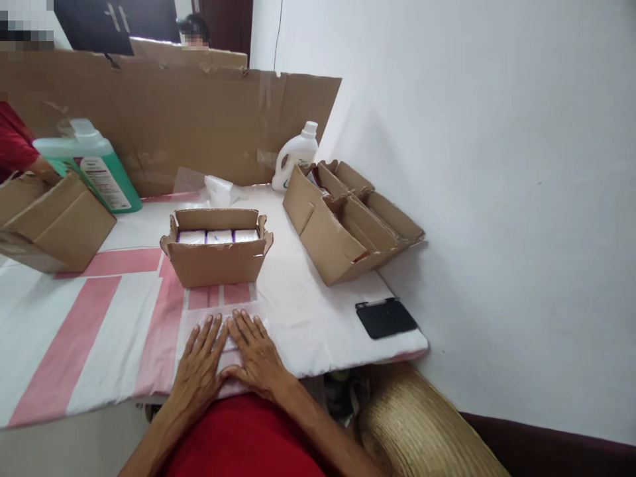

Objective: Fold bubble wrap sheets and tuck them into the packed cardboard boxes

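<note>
My left hand [199,364] and my right hand [259,358] lie flat, side by side, near the front edge of the table. Both have their fingers stretched forward, and their thumbs meet or nearly meet. Under them is a translucent plastic sheet [230,344], bumpy in the middle like bubble wrap; the hands hide much of it, and I cannot tell whether anything lies inside. Just beyond the fingertips stands a small open cardboard box [221,265]. Three white-topped packs [219,236] with purple edges sit in a row inside it.
Divided cardboard boxes [322,242] stand at right, by a white jug [302,149]. A black flat object [386,318] lies near the right corner. At left are another carton [64,225] and a green-liquid bottle [106,169]. Behind the cardboard partition [199,119] is a person.
</note>
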The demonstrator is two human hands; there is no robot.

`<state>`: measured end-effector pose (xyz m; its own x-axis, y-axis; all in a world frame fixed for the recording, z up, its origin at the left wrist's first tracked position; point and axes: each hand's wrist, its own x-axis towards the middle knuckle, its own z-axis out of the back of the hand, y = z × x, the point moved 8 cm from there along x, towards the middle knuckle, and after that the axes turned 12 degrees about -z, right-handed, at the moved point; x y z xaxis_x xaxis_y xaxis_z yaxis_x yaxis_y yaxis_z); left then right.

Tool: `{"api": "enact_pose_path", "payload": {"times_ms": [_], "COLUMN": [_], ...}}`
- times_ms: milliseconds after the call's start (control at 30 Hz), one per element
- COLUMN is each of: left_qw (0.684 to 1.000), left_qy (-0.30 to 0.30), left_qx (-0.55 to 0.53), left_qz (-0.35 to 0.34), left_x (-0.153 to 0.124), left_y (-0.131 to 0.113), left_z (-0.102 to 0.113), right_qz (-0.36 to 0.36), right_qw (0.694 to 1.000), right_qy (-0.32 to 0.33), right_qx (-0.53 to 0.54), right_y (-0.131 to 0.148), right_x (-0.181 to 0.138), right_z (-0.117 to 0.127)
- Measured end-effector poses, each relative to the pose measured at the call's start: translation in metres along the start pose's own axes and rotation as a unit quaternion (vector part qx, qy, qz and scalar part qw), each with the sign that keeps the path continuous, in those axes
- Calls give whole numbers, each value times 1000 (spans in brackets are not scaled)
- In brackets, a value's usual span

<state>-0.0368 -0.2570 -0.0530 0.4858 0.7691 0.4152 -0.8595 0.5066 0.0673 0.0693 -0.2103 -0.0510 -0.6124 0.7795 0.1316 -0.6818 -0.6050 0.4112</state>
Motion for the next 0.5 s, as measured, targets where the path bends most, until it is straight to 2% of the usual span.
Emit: {"api": "enact_pose_path", "payload": {"times_ms": [100,200,333,433,500], "left_qw": [999,998,995,997,998], "left_qy": [-7,-38,-74,-69,-67], "left_qx": [-2,-32,-46,-20,-13], "left_qz": [34,50,38,-5,-15], "left_x": [-19,-31,-31,-19,-9], "left_y": [16,29,38,31,23], "left_z": [15,32,46,57,67], "right_qz": [-18,-30,14,76,88], "right_qw": [999,997,995,990,988], "right_qy": [-8,-26,-77,-99,-97], "right_qx": [-36,-61,-56,-63,-79], "right_y": [-21,-23,8,39,51], "right_x": [-7,-8,-3,0,3], "right_z": [4,14,21,16,11]}}
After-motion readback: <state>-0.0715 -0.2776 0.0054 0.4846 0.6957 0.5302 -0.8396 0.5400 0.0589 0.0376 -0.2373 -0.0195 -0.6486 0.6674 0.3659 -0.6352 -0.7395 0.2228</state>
